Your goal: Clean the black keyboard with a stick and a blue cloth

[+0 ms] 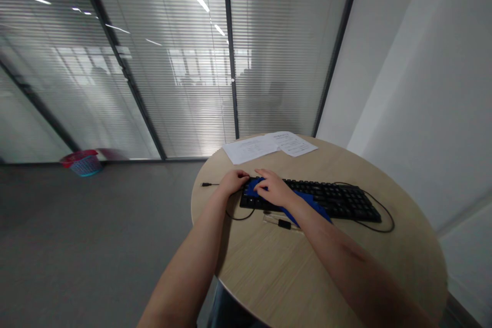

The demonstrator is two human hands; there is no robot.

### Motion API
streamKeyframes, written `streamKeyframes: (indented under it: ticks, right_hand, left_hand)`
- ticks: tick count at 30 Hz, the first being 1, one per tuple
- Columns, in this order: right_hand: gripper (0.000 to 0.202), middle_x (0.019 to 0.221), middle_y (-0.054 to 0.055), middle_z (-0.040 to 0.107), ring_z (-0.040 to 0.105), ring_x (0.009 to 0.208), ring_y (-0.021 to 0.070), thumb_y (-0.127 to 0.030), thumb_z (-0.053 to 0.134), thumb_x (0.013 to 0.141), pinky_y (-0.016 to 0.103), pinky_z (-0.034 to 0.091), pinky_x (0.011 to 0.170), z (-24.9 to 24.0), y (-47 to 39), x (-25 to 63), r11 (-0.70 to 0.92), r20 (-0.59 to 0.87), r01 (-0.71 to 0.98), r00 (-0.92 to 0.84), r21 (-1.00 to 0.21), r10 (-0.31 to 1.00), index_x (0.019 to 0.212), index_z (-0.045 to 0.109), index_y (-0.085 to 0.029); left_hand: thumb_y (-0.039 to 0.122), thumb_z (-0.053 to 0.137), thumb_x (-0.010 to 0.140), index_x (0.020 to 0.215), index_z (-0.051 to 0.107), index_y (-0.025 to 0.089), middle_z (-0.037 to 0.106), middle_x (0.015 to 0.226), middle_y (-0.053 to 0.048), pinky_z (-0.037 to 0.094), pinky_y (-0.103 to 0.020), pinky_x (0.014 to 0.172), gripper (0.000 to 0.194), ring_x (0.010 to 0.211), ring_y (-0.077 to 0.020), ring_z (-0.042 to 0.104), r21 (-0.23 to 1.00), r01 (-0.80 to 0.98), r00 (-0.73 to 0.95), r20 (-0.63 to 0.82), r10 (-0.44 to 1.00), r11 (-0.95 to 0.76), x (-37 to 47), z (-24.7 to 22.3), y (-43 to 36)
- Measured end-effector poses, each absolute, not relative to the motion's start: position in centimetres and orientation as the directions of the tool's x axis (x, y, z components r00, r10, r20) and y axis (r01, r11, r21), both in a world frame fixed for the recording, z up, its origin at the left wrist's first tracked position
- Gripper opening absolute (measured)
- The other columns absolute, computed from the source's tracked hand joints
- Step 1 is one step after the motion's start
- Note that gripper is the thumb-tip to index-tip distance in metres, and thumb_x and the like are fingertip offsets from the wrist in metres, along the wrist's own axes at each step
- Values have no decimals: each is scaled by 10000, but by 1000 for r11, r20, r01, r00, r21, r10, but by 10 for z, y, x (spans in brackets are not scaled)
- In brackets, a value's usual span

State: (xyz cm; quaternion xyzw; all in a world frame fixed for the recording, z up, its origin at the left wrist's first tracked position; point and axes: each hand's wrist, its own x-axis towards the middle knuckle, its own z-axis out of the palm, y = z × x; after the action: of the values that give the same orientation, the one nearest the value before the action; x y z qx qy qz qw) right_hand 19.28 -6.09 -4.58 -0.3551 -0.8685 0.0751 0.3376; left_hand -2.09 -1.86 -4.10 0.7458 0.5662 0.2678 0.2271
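A black keyboard (348,201) lies flat on the round wooden table (265,261). At its far left corner rests my left hand (233,181), with the fingers curled against the keyboard's edge. My right hand (273,187) presses a blue cloth (313,204) onto the keys near the left end, its index finger stretched forward and the other fingers bent over the cloth. The cloth trails under my right wrist and past the keyboard's front edge. Just in front of the keyboard lies a slim, clear item with a black part (284,224); my forearm partly covers it and its kind is unclear.
Printed paper sheets (251,149) lie at the table's far edge. A black cable (391,220) loops around the keyboard's right end, and a cable plug (206,184) lies at the left. A red and blue basket (85,165) stands on the floor by the glass partition. A white wall (434,113) borders the right.
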Motion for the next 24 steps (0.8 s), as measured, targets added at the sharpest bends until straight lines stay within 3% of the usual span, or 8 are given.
streamKeyframes:
  ticks: [3, 10, 15, 21, 24]
  right_hand:
    - [189, 1453, 107, 562, 513, 1333, 288, -202, 623, 859, 500, 364, 1149, -45, -62, 194, 733, 536, 575, -514, -364, 670, 787, 796, -225]
    - [115, 1375, 129, 608, 524, 1297, 290, -247, 710, 836, 482, 376, 1129, -41, -68, 193, 769, 514, 573, -586, -284, 626, 928, 772, -214]
    - [33, 1169, 98, 669, 578, 1115, 247, -187, 691, 843, 422, 448, 1017, -37, -71, 194, 755, 519, 615, -579, -227, 628, 816, 685, -205]
    - [66, 927, 79, 640, 547, 961, 242, -190, 639, 888, 380, 449, 898, -35, -74, 218, 681, 487, 722, -553, -125, 676, 825, 656, -198]
    - [46, 920, 78, 638, 546, 948, 244, -194, 638, 894, 382, 444, 890, -37, -77, 227, 666, 489, 736, -538, -125, 687, 859, 667, -194]
  left_hand:
    - [301, 607, 847, 999, 777, 169, 786, 1013, -79, 506, -309, 844, 264, 930, -231, 708, 630, 731, 222, 145, 964, -263, -20, -39, -18]
    - [300, 614, 835, 964, 791, 177, 791, 946, -52, 511, -282, 801, 251, 875, -215, 706, 616, 748, 209, 136, 968, -248, -17, -35, -19]
    - [267, 627, 828, 955, 794, 181, 795, 966, -55, 509, -262, 813, 227, 908, -208, 710, 613, 750, 199, 147, 969, -247, -14, -31, -24]
    - [258, 643, 827, 953, 802, 195, 796, 957, -58, 506, -261, 796, 213, 906, -215, 710, 624, 752, 174, 125, 977, -214, -11, -34, -21]
    - [259, 643, 826, 957, 804, 198, 794, 959, -56, 511, -265, 816, 216, 915, -219, 710, 616, 757, 176, 131, 976, -219, -11, -36, -18]
